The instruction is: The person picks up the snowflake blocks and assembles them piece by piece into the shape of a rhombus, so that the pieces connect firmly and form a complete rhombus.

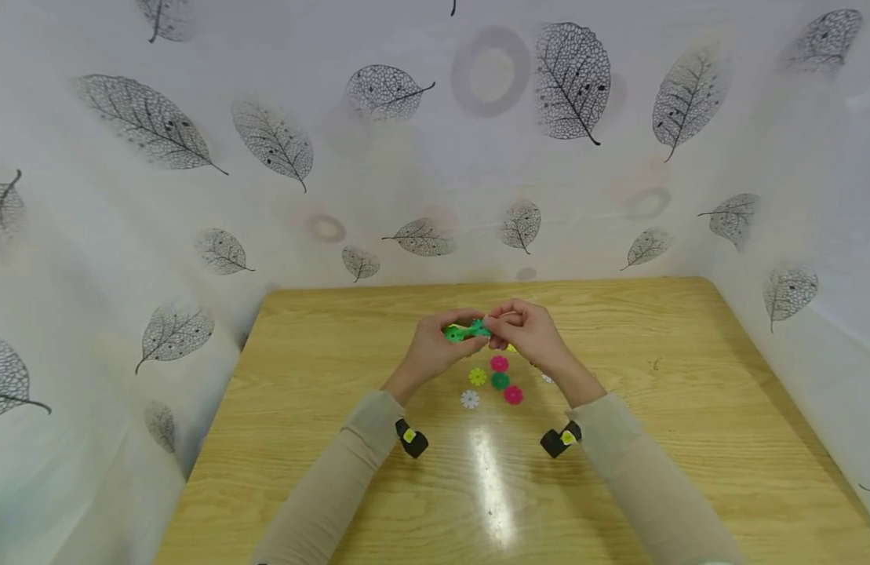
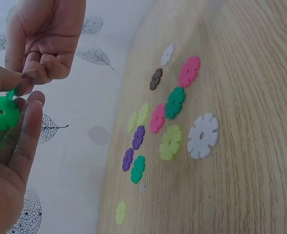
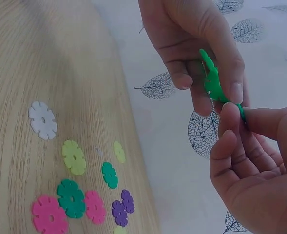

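Note:
Above the middle of the wooden table (image 1: 689,408) both hands meet on a small assembly of green snowflake discs (image 1: 466,331). My left hand (image 1: 445,341) pinches one green disc (image 3: 211,80) between thumb and fingers, and the same disc (image 2: 2,114) lies against its fingers in the left wrist view. My right hand (image 1: 519,329) pinches the other end of the green piece (image 3: 240,113) with thumb and forefinger. How the green discs join is hidden by the fingers.
Loose discs lie on the table under the hands: white (image 1: 470,399), yellow (image 1: 478,377), green (image 1: 500,381), two pink (image 1: 513,395), plus purple (image 2: 139,137) and brown (image 2: 156,79) ones. A leaf-printed cloth (image 1: 406,157) walls the table's back and sides.

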Motion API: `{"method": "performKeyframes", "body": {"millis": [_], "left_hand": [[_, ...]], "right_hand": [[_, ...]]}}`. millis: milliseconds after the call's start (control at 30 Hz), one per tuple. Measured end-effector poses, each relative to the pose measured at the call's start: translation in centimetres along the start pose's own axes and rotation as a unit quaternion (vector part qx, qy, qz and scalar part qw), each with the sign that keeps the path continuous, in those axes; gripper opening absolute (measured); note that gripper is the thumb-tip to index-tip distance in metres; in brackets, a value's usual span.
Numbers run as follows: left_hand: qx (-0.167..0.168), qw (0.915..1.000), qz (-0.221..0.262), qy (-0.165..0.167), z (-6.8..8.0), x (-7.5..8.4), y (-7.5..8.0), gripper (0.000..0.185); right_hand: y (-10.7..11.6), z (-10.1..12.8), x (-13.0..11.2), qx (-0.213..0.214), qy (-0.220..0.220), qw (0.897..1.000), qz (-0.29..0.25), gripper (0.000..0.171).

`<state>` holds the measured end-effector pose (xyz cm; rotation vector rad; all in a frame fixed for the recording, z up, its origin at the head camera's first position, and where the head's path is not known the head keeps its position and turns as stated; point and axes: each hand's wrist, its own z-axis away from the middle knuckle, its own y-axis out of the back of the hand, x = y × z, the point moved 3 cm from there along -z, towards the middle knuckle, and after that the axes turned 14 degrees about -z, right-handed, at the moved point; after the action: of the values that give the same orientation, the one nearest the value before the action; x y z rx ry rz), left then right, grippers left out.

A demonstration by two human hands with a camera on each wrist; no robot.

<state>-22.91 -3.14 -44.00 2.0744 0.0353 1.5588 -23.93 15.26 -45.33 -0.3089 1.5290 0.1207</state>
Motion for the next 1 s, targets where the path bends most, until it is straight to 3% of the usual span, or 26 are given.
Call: {"method": "performKeyframes", "body": {"millis": [400,567,733,1000], "left_hand": [[0.025,0.9995,0.021,0.002,0.0,-0.1,0.1,0.033],[0.028,0.9979,0.057,0.014,-0.1,-0.4,0.5,0.034],[0.039,0.9971,0.062,0.021,-0.2,-0.9,1.0,0.033],[0.038,0.9970,0.065,0.018,-0.2,-1.6,1.4,0.038]], "right_hand": [[0.3,0.0,0.0,-0.002,0.000,1.000,-0.005,0.031],[1.3,0.1,0.1,0.015,0.001,0.999,0.032,0.031],[2.8,0.3,0.9,0.034,-0.006,0.997,0.069,0.029],[5.5,1.2,2.8,0.041,-0.023,0.982,0.181,0.022]]}}
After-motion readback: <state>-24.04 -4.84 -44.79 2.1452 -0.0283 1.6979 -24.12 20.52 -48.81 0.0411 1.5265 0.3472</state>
